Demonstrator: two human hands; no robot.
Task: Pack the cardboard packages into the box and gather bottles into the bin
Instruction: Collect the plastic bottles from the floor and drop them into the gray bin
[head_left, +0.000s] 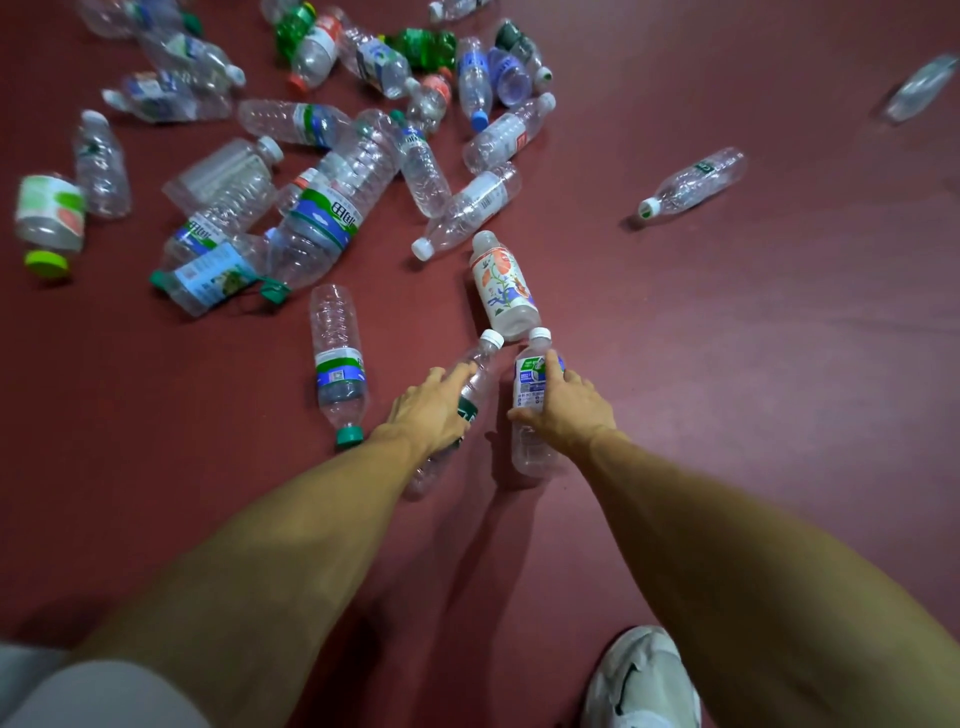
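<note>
Both of my arms reach down to the dark red floor. My left hand (431, 408) grips a clear bottle with a white cap and a dark green label (480, 364), which lies slanted under my palm. My right hand (563, 402) grips a clear bottle with a white cap and a blue-and-white label (530, 382). Just beyond their caps lies a white bottle with a flower print (503, 288). No bin, box or cardboard package is in view.
Several empty plastic bottles lie scattered over the floor at the upper left, among them a large one with a blue-green label (332, 208). A green-capped bottle (338, 366) lies left of my left hand. Two lone bottles (693, 182) (922, 88) lie at the right. My shoe (641, 680) is at the bottom right.
</note>
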